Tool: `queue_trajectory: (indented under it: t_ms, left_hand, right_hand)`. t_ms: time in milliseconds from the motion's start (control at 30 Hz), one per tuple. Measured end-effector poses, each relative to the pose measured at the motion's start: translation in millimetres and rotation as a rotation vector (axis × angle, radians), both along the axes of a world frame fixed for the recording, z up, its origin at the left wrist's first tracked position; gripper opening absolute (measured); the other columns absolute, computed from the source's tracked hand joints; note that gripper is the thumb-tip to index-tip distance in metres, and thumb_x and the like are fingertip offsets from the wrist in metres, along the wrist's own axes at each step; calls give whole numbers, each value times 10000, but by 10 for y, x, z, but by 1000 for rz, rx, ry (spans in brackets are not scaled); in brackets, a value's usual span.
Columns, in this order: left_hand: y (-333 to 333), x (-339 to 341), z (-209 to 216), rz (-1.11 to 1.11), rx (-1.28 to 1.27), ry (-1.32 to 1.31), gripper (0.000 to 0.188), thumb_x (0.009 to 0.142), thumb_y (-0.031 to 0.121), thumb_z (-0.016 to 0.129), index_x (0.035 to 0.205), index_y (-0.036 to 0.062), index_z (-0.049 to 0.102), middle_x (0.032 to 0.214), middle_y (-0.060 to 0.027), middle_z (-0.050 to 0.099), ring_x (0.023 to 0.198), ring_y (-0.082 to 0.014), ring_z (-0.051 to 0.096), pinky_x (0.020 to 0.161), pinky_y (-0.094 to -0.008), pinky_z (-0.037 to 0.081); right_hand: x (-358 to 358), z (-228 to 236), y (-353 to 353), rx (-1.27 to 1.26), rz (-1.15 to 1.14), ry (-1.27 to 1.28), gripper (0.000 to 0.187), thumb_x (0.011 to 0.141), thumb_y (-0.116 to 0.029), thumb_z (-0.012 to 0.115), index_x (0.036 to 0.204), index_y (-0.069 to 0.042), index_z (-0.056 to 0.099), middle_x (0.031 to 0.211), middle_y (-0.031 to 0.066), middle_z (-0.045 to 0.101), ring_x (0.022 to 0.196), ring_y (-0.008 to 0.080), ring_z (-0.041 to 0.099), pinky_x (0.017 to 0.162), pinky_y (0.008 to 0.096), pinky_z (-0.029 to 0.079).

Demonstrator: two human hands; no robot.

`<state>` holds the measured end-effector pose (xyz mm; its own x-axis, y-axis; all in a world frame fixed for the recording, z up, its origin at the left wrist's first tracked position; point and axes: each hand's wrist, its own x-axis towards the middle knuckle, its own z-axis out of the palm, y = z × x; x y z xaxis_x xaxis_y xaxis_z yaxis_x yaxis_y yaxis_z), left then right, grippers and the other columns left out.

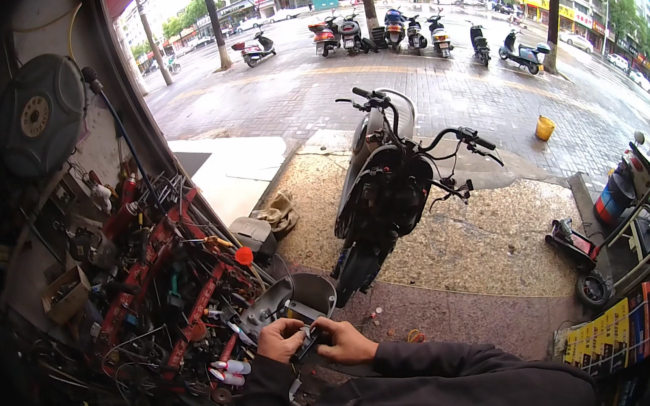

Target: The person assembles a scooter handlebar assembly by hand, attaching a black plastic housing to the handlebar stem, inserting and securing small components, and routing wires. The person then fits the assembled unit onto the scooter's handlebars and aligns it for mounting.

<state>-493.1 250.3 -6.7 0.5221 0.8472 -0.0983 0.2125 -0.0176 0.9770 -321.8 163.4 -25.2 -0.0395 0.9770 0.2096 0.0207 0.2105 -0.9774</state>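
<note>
Both my hands are close together at the lower middle, in front of the tool rack. My left hand point(280, 341) is closed, its thumb and fingers pinching a small dark part point(306, 351) with a pale bit near the top. From the other side my right hand point(346, 342) grips the same part between thumb and fingers. What kind of part it is, I cannot make out. Just beyond my hands lies a grey curved scooter cover point(314, 290), open side up. Past it stands a partly stripped scooter point(385, 173) with bare handlebars and hanging cables.
A red rack point(140, 286) crowded with tools fills the left side, with small white bottles point(235, 367) by my left forearm. A red-and-black floor jack point(573, 243) and yellow boxes point(608, 336) sit at right. Outside are a yellow bucket point(544, 127) and several parked scooters.
</note>
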Motion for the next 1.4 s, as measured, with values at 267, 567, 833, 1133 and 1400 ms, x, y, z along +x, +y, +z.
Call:
queue_trajectory:
  t_ms: [267, 567, 833, 1133, 1400]
  left_hand:
    - [79, 80, 33, 169, 373, 168, 143, 743, -10, 702, 789, 40, 576, 700, -15, 614, 614, -61, 557, 567, -230, 454]
    - [-53, 202, 92, 202, 339, 4, 137, 753, -5, 661, 872, 0, 595, 692, -54, 639, 624, -111, 610, 604, -276, 492]
    - [-84, 202, 432, 335, 627, 23, 83, 765, -19, 651, 832, 21, 623, 666, -64, 619, 588, -139, 607, 569, -282, 476]
    - [-211, 509, 624, 130, 795, 48, 179, 725, -39, 660, 899, 2, 657, 714, -93, 626, 653, -172, 632, 620, -297, 503]
    - [-554, 154, 434, -130, 802, 240, 565, 657, 300, 794, 1096, -6, 612, 945, -153, 652, 844, -327, 631, 768, -419, 513]
  right_hand:
    - [29, 92, -33, -349, 140, 313, 309, 934, -244, 653, 1118, -27, 533, 792, 22, 597, 704, 74, 540, 609, 256, 460]
    - [39, -138, 118, -337, -30, 184, 295, 943, -282, 583, 1028, 0, 604, 814, 57, 630, 734, 138, 601, 658, 297, 492]
    - [100, 4, 57, -304, 2, -178, 388, 842, -131, 496, 1197, -8, 597, 1046, 162, 682, 938, 242, 649, 858, 333, 489]
    - [69, -90, 123, -375, 247, 66, 264, 880, -123, 512, 1066, 9, 645, 848, 19, 643, 757, 86, 552, 683, 273, 464]
    - [201, -140, -36, -459, -13, 394, 212, 943, -168, 525, 987, -10, 658, 825, -8, 605, 703, 66, 520, 614, 229, 425]
